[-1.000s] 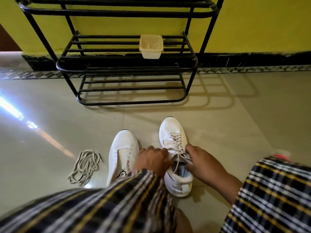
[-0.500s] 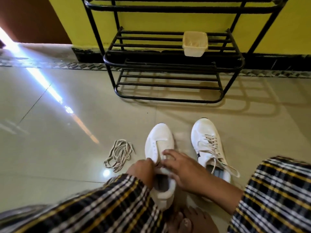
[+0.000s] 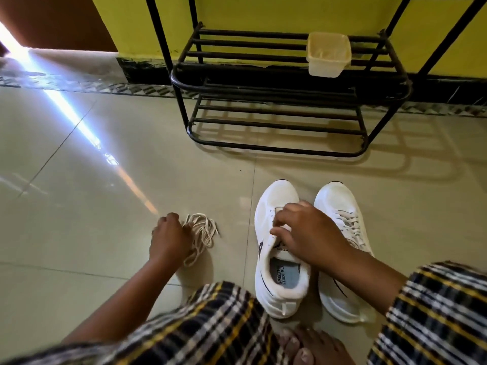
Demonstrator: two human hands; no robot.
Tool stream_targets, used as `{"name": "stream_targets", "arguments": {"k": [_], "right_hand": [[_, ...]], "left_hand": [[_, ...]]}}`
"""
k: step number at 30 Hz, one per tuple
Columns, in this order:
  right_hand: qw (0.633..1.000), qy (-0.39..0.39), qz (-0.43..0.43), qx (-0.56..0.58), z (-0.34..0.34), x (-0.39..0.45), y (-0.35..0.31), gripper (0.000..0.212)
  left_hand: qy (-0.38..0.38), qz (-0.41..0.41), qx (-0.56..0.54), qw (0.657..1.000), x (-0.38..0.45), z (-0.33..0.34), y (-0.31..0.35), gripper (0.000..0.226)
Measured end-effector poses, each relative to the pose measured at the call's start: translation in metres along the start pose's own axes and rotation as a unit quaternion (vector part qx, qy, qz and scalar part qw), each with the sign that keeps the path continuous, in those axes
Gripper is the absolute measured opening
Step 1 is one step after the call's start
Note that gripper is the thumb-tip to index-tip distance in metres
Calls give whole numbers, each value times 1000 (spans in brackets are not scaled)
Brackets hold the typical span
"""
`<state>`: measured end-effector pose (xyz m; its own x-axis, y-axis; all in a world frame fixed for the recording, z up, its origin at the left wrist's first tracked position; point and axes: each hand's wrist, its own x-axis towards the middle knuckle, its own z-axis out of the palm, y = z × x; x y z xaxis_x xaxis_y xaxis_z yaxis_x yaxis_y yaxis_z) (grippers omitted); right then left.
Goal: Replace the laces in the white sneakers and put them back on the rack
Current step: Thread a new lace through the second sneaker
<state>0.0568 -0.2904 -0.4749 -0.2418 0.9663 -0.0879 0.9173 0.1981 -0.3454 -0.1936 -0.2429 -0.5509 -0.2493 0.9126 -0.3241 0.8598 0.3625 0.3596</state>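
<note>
Two white sneakers stand side by side on the floor, toes toward the rack. The left sneaker (image 3: 274, 285) has no lace; my right hand (image 3: 308, 233) grips its tongue with curled fingers. The right sneaker (image 3: 342, 206) is laced, and my right forearm hides part of it. A bundle of cream laces (image 3: 203, 230) lies on the tiles to the left. My left hand (image 3: 168, 238) is down on that bundle, fingers curled over its near side. The black metal shoe rack (image 3: 276, 122) stands against the yellow wall.
A small cream plastic tub (image 3: 328, 54) sits on the rack's middle shelf at the right. The lowest shelf holds nothing. My bare toes (image 3: 305, 346) and plaid sleeves fill the bottom edge. A bright streak of light crosses the glossy tiles at left.
My left hand has left the unlaced sneaker and moved left onto the lace bundle. My right hand stays on that sneaker's tongue. The camera has swung further left.
</note>
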Motion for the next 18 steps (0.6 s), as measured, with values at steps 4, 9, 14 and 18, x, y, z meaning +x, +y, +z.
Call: {"name": "stream_targets", "arguments": {"k": [4,9,14,18], "right_hand": [[997,-28,-37,59,4,23,-23,20],[988,-128,29,83,39,61,-58,20],[977,-195,51,69,70,67,-76,10],[970,-217,69,84,85,73,-80,26]], "left_hand": [[-22,1,12,1000,3,8,2,20],[-44,21,20,999,-5,14,-7,17],[-91,39,-37,994,-12,14,-18,11],[-112,61,-48,991,-15,17,-25,8]]}}
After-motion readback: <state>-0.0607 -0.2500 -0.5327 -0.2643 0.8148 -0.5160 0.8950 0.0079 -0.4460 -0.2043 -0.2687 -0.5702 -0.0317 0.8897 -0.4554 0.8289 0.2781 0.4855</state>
